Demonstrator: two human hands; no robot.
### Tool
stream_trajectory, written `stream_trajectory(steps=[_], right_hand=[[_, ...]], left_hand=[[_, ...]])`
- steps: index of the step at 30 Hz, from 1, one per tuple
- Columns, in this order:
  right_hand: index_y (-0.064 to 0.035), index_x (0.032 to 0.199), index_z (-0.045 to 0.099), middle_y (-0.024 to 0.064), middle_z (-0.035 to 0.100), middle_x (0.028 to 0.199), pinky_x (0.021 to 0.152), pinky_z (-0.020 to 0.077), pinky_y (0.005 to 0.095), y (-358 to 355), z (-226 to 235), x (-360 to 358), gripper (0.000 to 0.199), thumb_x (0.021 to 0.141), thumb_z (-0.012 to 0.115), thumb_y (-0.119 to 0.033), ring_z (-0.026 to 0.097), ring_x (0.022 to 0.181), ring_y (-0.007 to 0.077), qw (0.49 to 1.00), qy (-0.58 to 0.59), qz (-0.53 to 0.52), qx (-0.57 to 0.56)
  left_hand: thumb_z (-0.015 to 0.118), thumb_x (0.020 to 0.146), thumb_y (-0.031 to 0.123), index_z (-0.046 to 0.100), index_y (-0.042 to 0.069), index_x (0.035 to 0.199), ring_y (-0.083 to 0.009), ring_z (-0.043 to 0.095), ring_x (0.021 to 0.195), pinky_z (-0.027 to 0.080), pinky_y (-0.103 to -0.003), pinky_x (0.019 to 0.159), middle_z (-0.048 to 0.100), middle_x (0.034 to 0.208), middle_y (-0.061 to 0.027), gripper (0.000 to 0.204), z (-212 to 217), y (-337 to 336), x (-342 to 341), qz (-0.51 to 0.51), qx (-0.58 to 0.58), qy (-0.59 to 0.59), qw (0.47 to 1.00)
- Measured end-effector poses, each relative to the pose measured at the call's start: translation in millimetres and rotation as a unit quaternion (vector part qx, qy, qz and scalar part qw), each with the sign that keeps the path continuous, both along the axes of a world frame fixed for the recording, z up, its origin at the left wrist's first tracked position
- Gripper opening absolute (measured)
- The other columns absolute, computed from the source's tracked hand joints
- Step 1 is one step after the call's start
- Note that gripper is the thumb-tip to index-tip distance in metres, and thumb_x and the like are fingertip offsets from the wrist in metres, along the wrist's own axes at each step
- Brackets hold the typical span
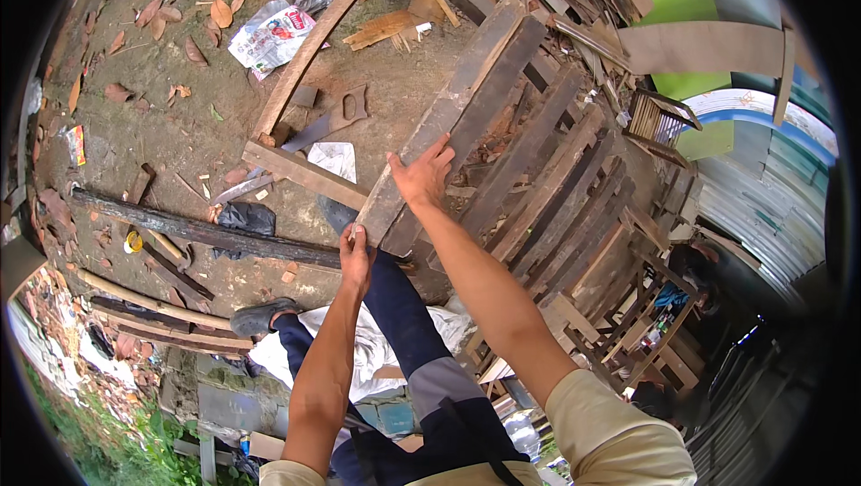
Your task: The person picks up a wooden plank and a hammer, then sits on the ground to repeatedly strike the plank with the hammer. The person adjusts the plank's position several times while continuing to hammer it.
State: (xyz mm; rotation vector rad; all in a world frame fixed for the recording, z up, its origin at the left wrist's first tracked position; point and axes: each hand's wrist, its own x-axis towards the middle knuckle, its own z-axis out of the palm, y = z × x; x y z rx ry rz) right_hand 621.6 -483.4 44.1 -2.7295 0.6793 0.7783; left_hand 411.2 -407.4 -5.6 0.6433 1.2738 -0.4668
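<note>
A thick, weathered wooden beam [436, 118] slants from my legs toward the far right, joined to a frame of thinner boards. My left hand [356, 257] grips its near end, thumb on top. Farther up, my right hand [421, 174] holds the same beam, thumb on the upper face and fingers over the right edge. The frame's cross board [305, 174] runs left from the beam, and its long side board [323, 48] stretches away. Within the frame lies a handsaw [348, 111], its blade partly hidden under the cross board.
Several dark slats [547, 190] are stacked on the right. A charred beam [202, 228] and a long pole [152, 298] lie left of my feet. Plastic wrappers [273, 36] and dry leaves litter the dirt. Corrugated metal sheets [753, 190] stand at far right.
</note>
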Motion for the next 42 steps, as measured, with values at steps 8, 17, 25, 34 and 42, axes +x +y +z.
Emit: stream_trajectory(steps=[8, 17, 25, 34, 42], right_hand=[[0.0016, 0.158, -0.004, 0.0252, 0.035, 0.13, 0.096, 0.0485, 0.0475, -12.5, -1.1, 27.0, 0.125, 0.079, 0.082, -0.044, 0.049, 0.115, 0.043, 0.998, 0.009, -0.02, 0.065], [-0.0016, 0.159, -0.005, 0.0271, 0.039, 0.126, 0.094, 0.0484, 0.0488, -9.2, 3.3, 29.5, 0.125, 0.079, 0.081, -0.045, 0.053, 0.11, 0.045, 0.997, 0.046, -0.031, 0.045], [-0.0026, 0.159, -0.007, 0.0275, 0.038, 0.126, 0.093, 0.0486, 0.0499, -14.5, 2.9, 25.7, 0.126, 0.081, 0.08, -0.049, 0.052, 0.11, 0.0457, 0.996, 0.043, -0.019, 0.07], [-0.0127, 0.162, 0.008, 0.0249, 0.04, 0.136, 0.1, 0.0469, 0.0472, -55.0, -15.6, 14.4, 0.095, 0.092, 0.068, -0.038, 0.056, 0.116, 0.0414, 0.988, -0.028, -0.016, 0.154], [-0.0127, 0.155, 0.022, 0.0109, 0.06, 0.11, 0.085, 0.0506, 0.0414, -60.7, -10.6, 32.7, 0.086, 0.092, 0.067, -0.048, 0.065, 0.091, 0.0244, 0.973, -0.016, -0.067, 0.218]], left_hand=[[0.043, 0.104, 0.056, 0.027, 0.013, 0.154, -0.0316, 0.029, 0.148, 0.025, -0.049, 0.119, 0.028, 0.161, -0.0139, 0.068, 0.4, -1.6, 27.4, 0.018, -0.131, -0.008, 0.991], [0.038, 0.106, 0.055, 0.017, 0.002, 0.158, -0.0343, 0.026, 0.15, 0.025, -0.047, 0.121, 0.023, 0.163, -0.0178, 0.077, 19.6, 1.1, 44.3, 0.021, -0.124, -0.001, 0.992], [0.042, 0.105, 0.052, 0.018, 0.004, 0.158, -0.035, 0.03, 0.147, 0.033, -0.046, 0.118, 0.022, 0.163, -0.0146, 0.076, 19.0, 9.8, 40.3, -0.001, -0.131, 0.007, 0.991], [0.066, 0.096, 0.049, 0.043, -0.006, 0.142, -0.0275, 0.052, 0.13, 0.043, -0.039, 0.11, 0.049, 0.144, -0.0201, 0.076, 1.2, 25.7, 25.2, -0.004, -0.111, 0.027, 0.993], [0.077, 0.087, 0.049, 0.053, -0.002, 0.129, -0.0245, 0.058, 0.117, 0.05, -0.036, 0.099, 0.058, 0.127, -0.0153, 0.071, -0.1, 35.9, 17.0, 0.036, -0.045, 0.067, 0.996]])
